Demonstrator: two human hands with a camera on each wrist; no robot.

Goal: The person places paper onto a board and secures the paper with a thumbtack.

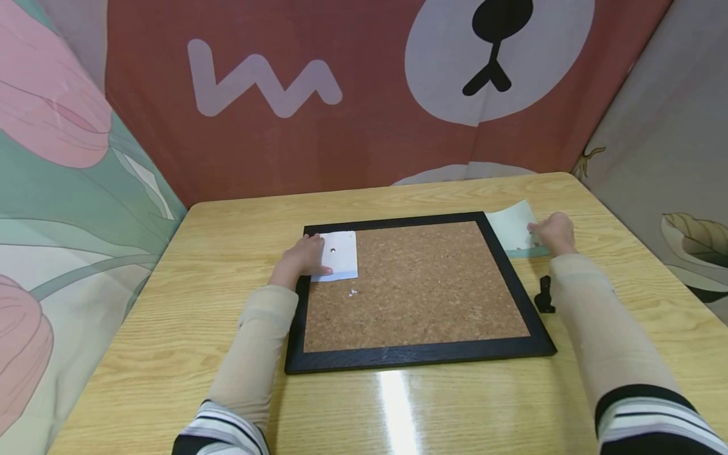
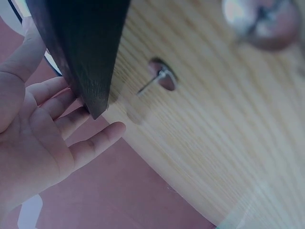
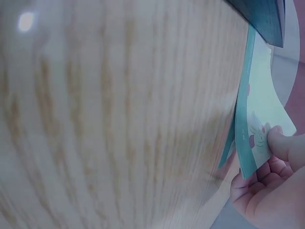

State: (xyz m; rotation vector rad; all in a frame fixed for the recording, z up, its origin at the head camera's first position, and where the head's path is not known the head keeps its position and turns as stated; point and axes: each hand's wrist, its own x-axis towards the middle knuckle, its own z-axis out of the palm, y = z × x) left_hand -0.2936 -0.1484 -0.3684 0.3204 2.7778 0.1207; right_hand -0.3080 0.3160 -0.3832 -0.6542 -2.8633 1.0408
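A corkboard [image 1: 421, 291] with a black frame [image 1: 421, 352] lies flat on the table. A white card [image 1: 344, 262] with a small tack-like dot in it lies on the cork's upper left corner. My left hand [image 1: 307, 256] touches this card with the thumb, its other fingers extended by the frame's edge; in the left wrist view the fingers [image 2: 97, 143] look straight. My right hand [image 1: 556, 234] pinches a pale green card [image 1: 510, 227] between thumb and fingers at the board's right. In the right wrist view that green card [image 3: 259, 105] bends upward, with another green edge beneath it.
A thumbtack [image 2: 162, 76] lies on the wooden table [image 2: 205, 133], and a blurred shiny round thing [image 2: 264, 21] is nearby. Small shiny bits [image 1: 352, 292] lie on the cork. A small black object [image 1: 544, 296] sits right of the frame. Patterned cloth [image 1: 370, 139] hangs behind the table.
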